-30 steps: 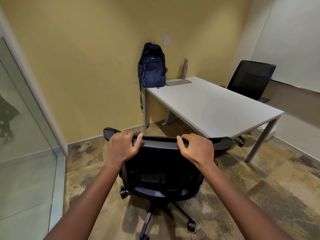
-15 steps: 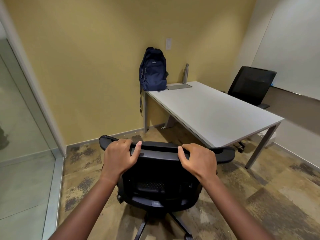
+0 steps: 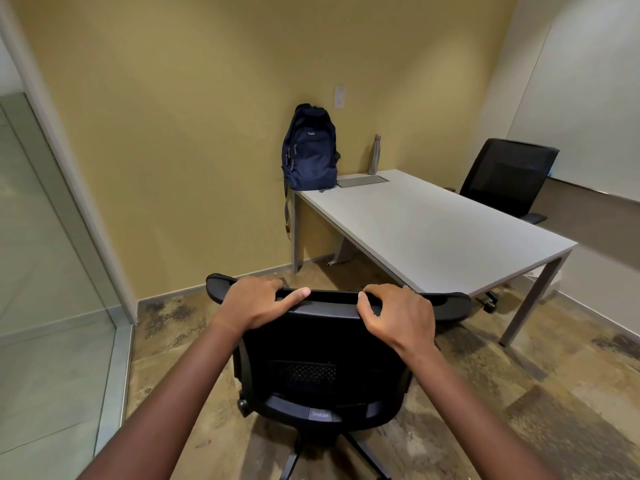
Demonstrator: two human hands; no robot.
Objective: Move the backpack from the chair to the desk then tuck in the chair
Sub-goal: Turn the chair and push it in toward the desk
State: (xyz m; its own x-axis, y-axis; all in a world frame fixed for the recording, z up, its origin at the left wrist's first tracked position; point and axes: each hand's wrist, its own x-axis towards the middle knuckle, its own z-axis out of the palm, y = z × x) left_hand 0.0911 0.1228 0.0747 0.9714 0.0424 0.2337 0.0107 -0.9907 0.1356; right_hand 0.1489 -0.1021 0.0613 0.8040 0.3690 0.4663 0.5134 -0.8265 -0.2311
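Note:
A navy backpack [image 3: 310, 152] stands upright on the far left corner of the white desk [image 3: 433, 230], leaning against the yellow wall, one strap hanging over the desk edge. A black swivel chair [image 3: 322, 362] stands in front of me on the floor, its back toward me, just off the desk's near corner. My left hand [image 3: 254, 301] grips the top of the chair's backrest on the left. My right hand [image 3: 398, 315] grips the same top edge on the right.
A steel bottle [image 3: 374, 154] and a grey cable hatch [image 3: 363, 181] sit at the desk's far end. A second black chair [image 3: 505, 180] stands beyond the desk on the right. A glass partition [image 3: 45, 271] runs along the left.
The chair, held by both hands, has rolled a little closer to the desk and the view has shifted with it. The grip on the backrest is unchanged.

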